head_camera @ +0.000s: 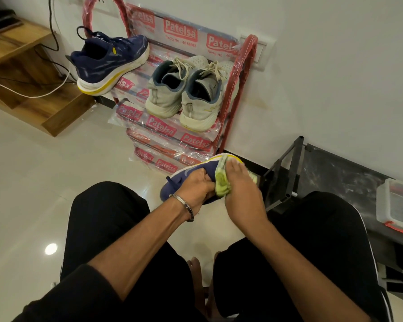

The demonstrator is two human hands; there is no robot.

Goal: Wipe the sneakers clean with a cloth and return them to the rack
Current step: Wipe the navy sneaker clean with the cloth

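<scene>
My left hand (197,190) grips a navy sneaker (189,174) with a yellow-and-white sole, held above my knees. My right hand (240,194) presses a yellow-green cloth (223,182) against the shoe's side near the sole. The matching navy sneaker (109,59) rests on the upper left shelf of the red shoe rack (247,59), which is wrapped in printed plastic. A pair of pale grey sneakers (189,94) stands on the rack's middle shelf, heels toward me.
A wooden step unit (26,73) with black and white cables lies left of the rack. A black metal frame (286,173) and a clear plastic box (398,205) sit at the right along the white wall. Glossy tiled floor (33,182) spreads to the left.
</scene>
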